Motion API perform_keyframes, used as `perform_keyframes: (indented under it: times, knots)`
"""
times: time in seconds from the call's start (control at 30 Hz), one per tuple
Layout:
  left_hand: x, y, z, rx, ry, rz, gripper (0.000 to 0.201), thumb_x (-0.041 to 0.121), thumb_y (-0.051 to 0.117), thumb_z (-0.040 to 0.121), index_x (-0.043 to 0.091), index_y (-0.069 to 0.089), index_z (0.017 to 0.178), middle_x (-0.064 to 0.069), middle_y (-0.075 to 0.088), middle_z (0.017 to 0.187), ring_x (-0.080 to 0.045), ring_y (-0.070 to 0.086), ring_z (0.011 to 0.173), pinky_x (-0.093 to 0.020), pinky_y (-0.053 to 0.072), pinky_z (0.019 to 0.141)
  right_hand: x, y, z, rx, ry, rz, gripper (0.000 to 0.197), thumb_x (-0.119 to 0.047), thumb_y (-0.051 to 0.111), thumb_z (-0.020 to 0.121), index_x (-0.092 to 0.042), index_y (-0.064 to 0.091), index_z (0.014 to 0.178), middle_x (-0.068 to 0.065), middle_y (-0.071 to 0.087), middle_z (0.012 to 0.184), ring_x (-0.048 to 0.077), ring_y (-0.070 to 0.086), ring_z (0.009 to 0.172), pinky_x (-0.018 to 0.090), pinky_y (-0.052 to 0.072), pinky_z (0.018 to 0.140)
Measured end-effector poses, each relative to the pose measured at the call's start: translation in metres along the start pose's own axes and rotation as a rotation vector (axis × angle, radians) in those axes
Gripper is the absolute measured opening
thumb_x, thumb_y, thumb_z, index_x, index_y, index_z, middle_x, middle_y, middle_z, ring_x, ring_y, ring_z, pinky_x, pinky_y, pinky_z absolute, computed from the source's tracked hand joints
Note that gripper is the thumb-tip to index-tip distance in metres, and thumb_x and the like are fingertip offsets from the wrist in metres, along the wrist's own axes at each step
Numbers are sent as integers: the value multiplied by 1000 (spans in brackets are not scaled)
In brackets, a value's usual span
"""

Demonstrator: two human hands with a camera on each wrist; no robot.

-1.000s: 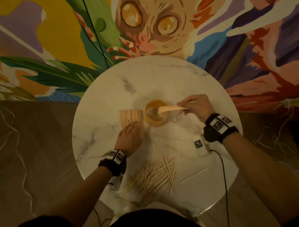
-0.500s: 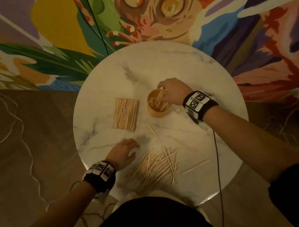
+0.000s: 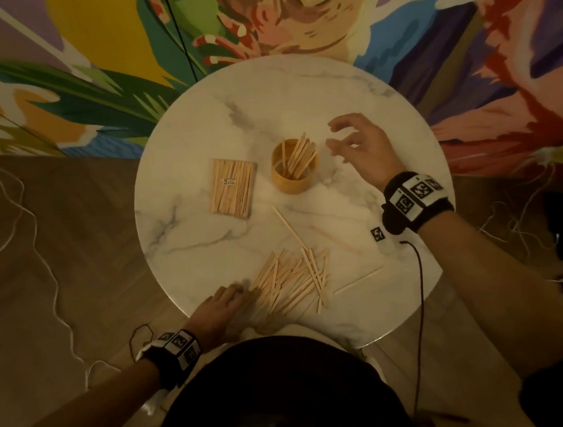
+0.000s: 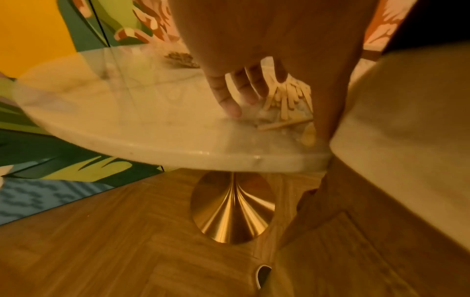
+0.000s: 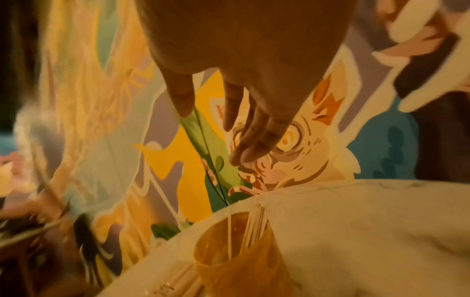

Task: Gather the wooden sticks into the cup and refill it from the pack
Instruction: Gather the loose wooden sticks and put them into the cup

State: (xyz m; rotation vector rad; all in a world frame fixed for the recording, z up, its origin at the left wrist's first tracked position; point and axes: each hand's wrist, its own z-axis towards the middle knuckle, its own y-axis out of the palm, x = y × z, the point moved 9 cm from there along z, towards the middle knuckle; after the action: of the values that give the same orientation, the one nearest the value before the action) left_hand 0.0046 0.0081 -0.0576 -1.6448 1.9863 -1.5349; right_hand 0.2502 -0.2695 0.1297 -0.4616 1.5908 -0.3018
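An amber cup (image 3: 294, 168) stands mid-table with several wooden sticks leaning in it; the right wrist view shows the cup (image 5: 236, 257) from beside. My right hand (image 3: 351, 142) hovers just right of it, fingers spread and empty. A sealed pack of sticks (image 3: 232, 188) lies flat left of the cup. A loose pile of sticks (image 3: 292, 278) is spread near the table's front edge. My left hand (image 3: 228, 303) rests at the pile's left end, fingertips (image 4: 234, 108) touching the marble beside the sticks (image 4: 287, 96). A few single sticks (image 3: 287, 226) lie between pile and cup.
The round marble table (image 3: 207, 249) stands on a brass pedestal (image 4: 232, 209) over a wood floor. A painted mural wall (image 3: 87, 43) is behind it. A small tagged white device (image 3: 380, 237) and its black cable (image 3: 421, 300) lie on the right side. White cords trail on the floor.
My right hand let a bundle of sticks go into the cup and drew back to the right, empty. My left hand left the pack and slid down to the loose pile.
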Motion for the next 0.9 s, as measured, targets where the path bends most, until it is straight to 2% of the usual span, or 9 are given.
perform_keyframes:
  times: [0.07, 0.13, 0.27, 0.37, 0.43, 0.53, 0.7, 0.77, 0.9]
  knots:
    - [3, -6, 10, 53, -59, -58, 91, 54, 64, 71, 38, 11, 144, -5, 38, 138, -26, 45, 116, -41, 51, 89, 7, -5, -27, 66, 53, 80, 21, -15, 65, 89, -3, 62, 107, 11, 64, 103, 12, 64, 67, 12, 46, 58]
    - [6, -18, 26, 105, -127, -71, 92, 51, 68, 72, 33, 16, 146, -7, 39, 137, -29, 44, 117, -42, 51, 88, 31, 6, -64, 10, 161, 72, 9, -5, 60, 91, 2, 63, 96, 11, 65, 84, 6, 60, 55, 11, 44, 51]
    - [14, -34, 64, 170, -207, -45, 86, 49, 69, 76, 23, 27, 146, -5, 34, 141, -29, 40, 121, -41, 52, 86, 112, 57, -163, -352, 403, -97, 16, -11, 61, 92, -15, 66, 78, 6, 69, 70, 10, 63, 52, 24, 51, 57]
    - [26, -41, 84, 214, -172, -42, 76, 55, 62, 80, 17, 36, 141, -5, 37, 141, -29, 41, 122, -42, 50, 88, 157, 88, -238, -585, 573, -189, 14, -20, 62, 92, -14, 66, 80, 3, 70, 69, 10, 65, 54, 25, 54, 60]
    - [30, -46, 86, 245, -174, -41, 81, 66, 56, 78, 16, 38, 138, -5, 38, 141, -28, 40, 122, -43, 47, 89, 172, 100, -274, -643, 641, -203, 13, -21, 62, 91, -15, 66, 80, 4, 71, 71, 11, 67, 58, 25, 55, 64]
    - [35, -42, 89, 201, -224, -13, 96, 72, 57, 71, 16, 28, 143, -5, 31, 145, -28, 33, 127, -47, 42, 94, 181, 105, -295, -588, 681, -229, 12, -25, 63, 89, -22, 65, 77, 1, 71, 72, 6, 65, 60, 24, 55, 66]
    - [88, -19, 106, 47, -45, 144, 89, 47, 64, 81, 17, 15, 149, -8, 24, 150, -30, 28, 132, -47, 37, 100, 185, 117, -295, -544, 710, -252, 10, -21, 59, 87, -13, 66, 85, 5, 70, 82, 20, 68, 77, 27, 53, 71]
    - [90, -20, 106, 50, -25, 137, 82, 46, 58, 84, 19, 16, 149, -7, 24, 151, -29, 28, 133, -46, 36, 101, 186, 118, -290, -503, 733, -228, 13, -19, 58, 87, -9, 67, 88, 9, 70, 87, 23, 68, 80, 28, 54, 71]
    - [46, -45, 80, 158, -154, 42, 76, 51, 55, 81, 20, 29, 145, -5, 32, 146, -28, 35, 129, -44, 38, 97, 187, 106, -282, -381, 726, -271, 20, -16, 59, 87, -4, 70, 99, 10, 68, 92, 19, 62, 80, 26, 51, 71]
